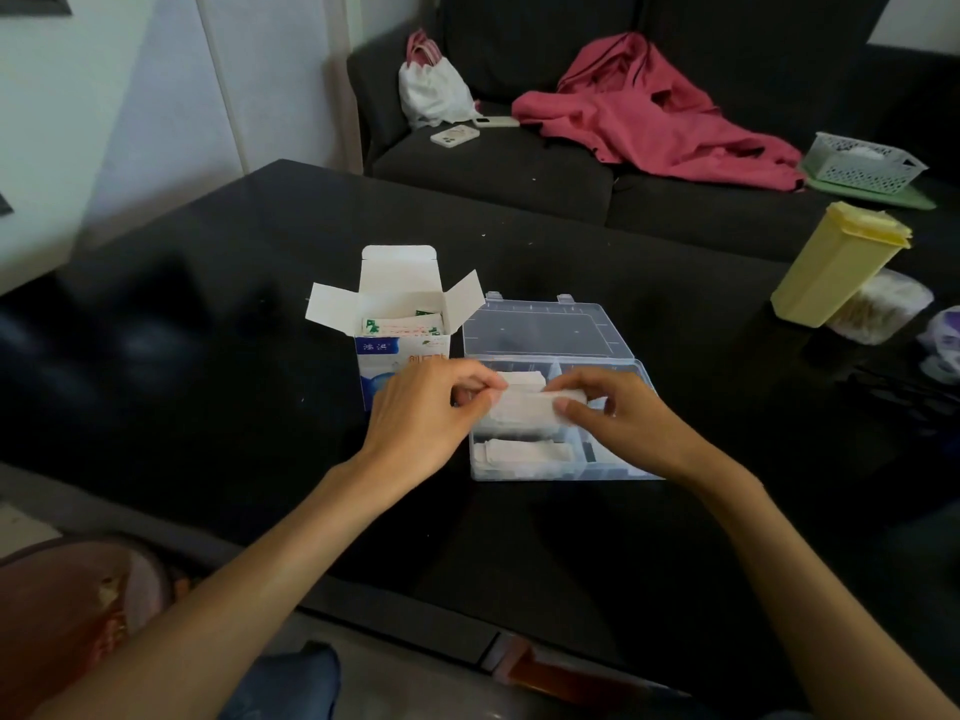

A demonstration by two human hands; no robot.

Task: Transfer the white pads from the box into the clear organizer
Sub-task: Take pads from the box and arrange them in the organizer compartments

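Centre of frame, on the black table [218, 314] | my left hand [421, 413] and right hand [613, 413] pinched opposite ends of a stack of white pads [524, 407] over the clear organizer [613, 472] | more pads lay in its near-left compartment | open box [400, 324] stood just left, touching.

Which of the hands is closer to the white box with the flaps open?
The left. The left hand overlaps the front of the white box while pinching a white pad. The right hand holds the pad's other end over the clear organizer, farther away.
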